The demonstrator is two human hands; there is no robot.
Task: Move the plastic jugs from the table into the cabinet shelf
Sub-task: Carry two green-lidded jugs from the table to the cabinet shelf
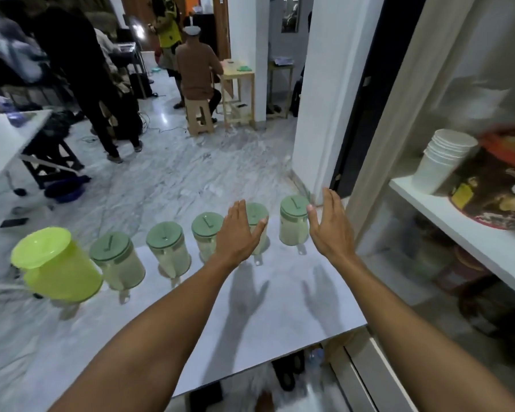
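**Head view: two open hands reach for the jugs at the end of the row**

Head view shows a big white worktop [280, 322] with a cabinet [414, 84] right beside it on the right. The cabinet has a white shelf [458, 221]. A stack of white cups [443, 159] and a big brown tub [497, 188] already sit on that shelf, so any free room there looks to be toward the front.

Six jugs stand in a line along the far edge of the worktop. None is in the cabinet yet, so the job looks like it is just starting. The biggest is a bright yellow-green jug [57, 266] at the far left. Next come five clear jugs with green lids, all upright with handles pointing back at the person, which makes them easy to grab.

The last jug [294, 221] is closest to the cabinet. It makes sense to take that one first.

The left hand [240, 236] is flat and open, its grip empty. It floats in front of the fourth clear jug [257, 209] and hides part of it. I cannot tell if it touches.

The right hand [330, 227] is open too, grip empty, just beside the last jug with the thumb near the lid.
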